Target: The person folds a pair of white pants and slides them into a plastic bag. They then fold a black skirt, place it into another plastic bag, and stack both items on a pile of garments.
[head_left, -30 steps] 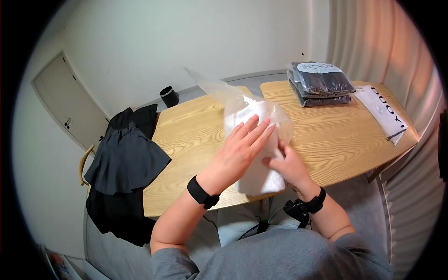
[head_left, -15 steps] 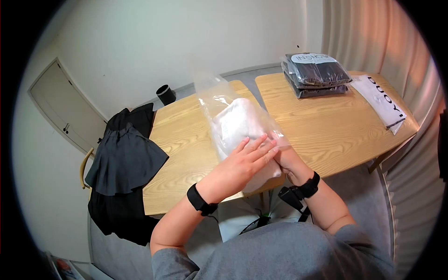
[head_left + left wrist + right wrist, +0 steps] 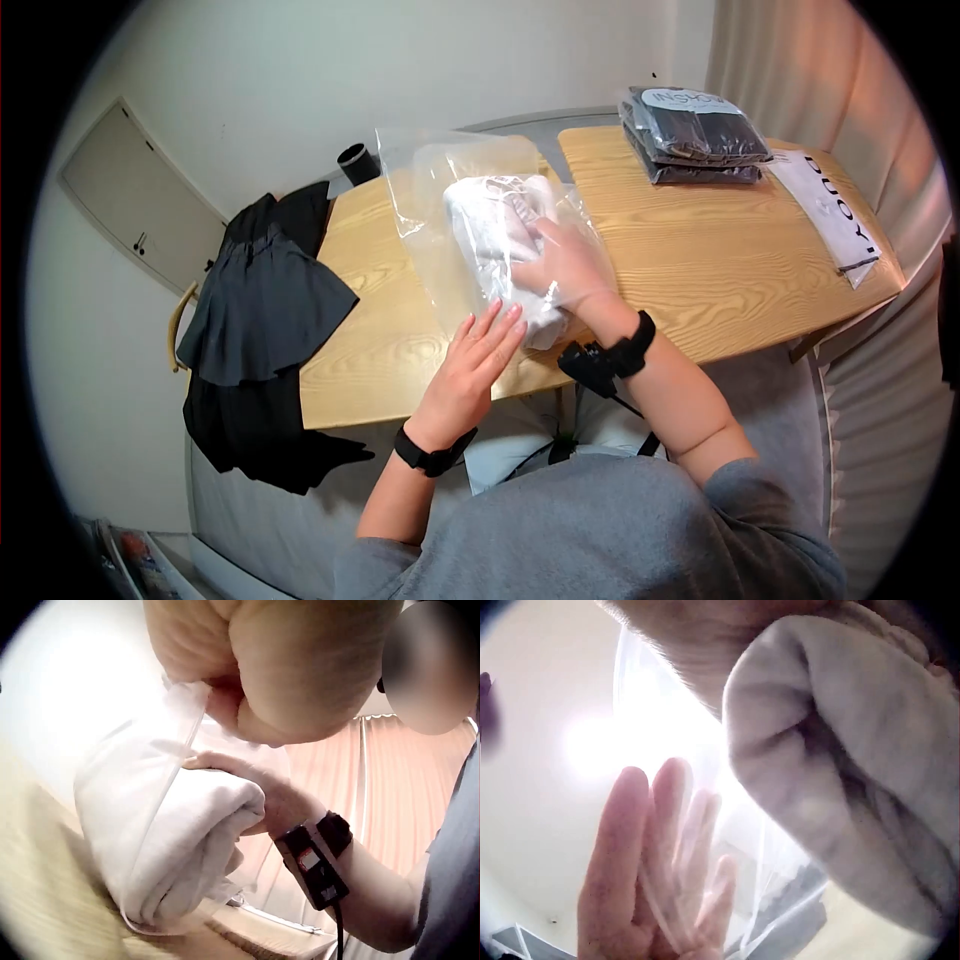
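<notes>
A folded white garment [image 3: 475,225] lies within a clear plastic bag [image 3: 412,215] over the table's near half. My right hand [image 3: 572,268] is inside the bag, gripping the garment; in the left wrist view, this hand [image 3: 259,780] has fingers over the rolled fabric [image 3: 199,817]. My left hand [image 3: 468,375] touches the bag's near side with its fingers nearly straight. The right wrist view shows the left hand's fingers [image 3: 622,832] upright against the clear film, beside the garment's thick fold [image 3: 780,735].
Dark bagged clothes [image 3: 700,130] are stacked at the table's [image 3: 690,260] back right, beside a white printed package [image 3: 825,215]. A grey skirt [image 3: 262,310] and black clothes [image 3: 265,440] hang at the left. A black bin [image 3: 356,163] stands behind the table.
The bag and garment have turned and lie farther from my body. My right hand has moved up and left into the bag; my left hand has shifted left and down from the garment's middle.
</notes>
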`<state>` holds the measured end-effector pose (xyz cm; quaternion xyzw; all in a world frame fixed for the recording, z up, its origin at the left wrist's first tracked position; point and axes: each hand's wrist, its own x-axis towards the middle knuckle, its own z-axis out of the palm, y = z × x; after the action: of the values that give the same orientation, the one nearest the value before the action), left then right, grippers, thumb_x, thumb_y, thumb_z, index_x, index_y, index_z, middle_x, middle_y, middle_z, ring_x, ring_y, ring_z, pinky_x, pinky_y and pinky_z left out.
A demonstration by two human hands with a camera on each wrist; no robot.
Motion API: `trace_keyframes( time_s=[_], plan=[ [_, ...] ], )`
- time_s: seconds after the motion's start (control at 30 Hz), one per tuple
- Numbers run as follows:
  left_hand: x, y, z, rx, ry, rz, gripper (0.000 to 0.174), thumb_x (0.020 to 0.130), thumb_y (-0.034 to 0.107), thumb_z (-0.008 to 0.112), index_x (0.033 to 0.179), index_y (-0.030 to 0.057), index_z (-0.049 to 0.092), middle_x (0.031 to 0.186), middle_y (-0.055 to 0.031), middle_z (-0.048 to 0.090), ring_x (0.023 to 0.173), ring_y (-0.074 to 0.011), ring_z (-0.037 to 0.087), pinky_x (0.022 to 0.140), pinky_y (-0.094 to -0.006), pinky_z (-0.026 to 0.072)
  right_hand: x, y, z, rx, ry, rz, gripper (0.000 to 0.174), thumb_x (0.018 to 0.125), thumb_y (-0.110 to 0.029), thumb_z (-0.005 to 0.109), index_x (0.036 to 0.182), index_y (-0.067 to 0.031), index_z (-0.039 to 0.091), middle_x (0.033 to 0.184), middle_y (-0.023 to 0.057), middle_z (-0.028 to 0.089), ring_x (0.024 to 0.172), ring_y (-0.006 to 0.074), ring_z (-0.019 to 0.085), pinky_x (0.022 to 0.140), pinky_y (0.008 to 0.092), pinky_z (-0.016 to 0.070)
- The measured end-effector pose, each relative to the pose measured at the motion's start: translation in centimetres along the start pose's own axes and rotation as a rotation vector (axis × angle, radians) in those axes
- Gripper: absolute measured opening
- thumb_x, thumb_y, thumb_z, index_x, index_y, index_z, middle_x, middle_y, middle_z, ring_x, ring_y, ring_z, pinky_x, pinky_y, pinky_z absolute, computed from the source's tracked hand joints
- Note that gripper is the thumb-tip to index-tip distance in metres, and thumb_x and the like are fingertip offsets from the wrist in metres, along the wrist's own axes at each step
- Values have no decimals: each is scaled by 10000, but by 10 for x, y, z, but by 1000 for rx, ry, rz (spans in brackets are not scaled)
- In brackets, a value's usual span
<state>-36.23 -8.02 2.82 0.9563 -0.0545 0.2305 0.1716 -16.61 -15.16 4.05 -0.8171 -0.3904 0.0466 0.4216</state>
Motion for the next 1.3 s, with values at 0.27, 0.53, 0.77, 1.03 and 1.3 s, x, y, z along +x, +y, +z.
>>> trace_keyframes(
  time_s=[0.27,0.53,0.77,1.03,1.3],
  plan=[
    [-9,-8,14,121,151,-111,590,755,-151,450,1307,57,458,1376,-108,433,1323,-316,337,1066,-491,249,26,19,14,76,-194,192,415,834,-360,601,1056,-9,616,1109,179,603,1018,332,572,881,363,438],
    [-26,-8,21,230,79,-129,487,782,-100,480,1212,113,563,1360,-85,456,1311,-302,362,1075,-492,217,10,70,32,-273,49,-159,284,763,-198,622,1021,-80,628,1193,167,534,1061,335,529,911,382,429],
    [-66,-32,51,152,393,-183,383,736,-91,506,1076,82,534,1363,-204,380,1304,-379,326,1044,-500,265,-15,55,39,-644,307,-467,316,764,-217,621,1001,-9,628,1286,184,464,1141,362,476,985,411,372],
    [-80,-29,53,-126,686,-703,349,792,-17,573,1102,18,416,906,-104,518,772,-177,514,685,-296,426,-61,35,49,-541,117,-495,442,778,-265,630,1134,-10,569,1310,212,434,1278,365,336,1034,499,284],
    [-81,-40,54,-154,631,-744,476,818,-20,519,1288,31,464,727,-74,535,577,-162,496,557,-288,431,-69,-4,91,-418,-313,-579,870,674,-224,741,1415,-270,288,1447,123,286,1326,337,278,1031,536,247]
  ],
)
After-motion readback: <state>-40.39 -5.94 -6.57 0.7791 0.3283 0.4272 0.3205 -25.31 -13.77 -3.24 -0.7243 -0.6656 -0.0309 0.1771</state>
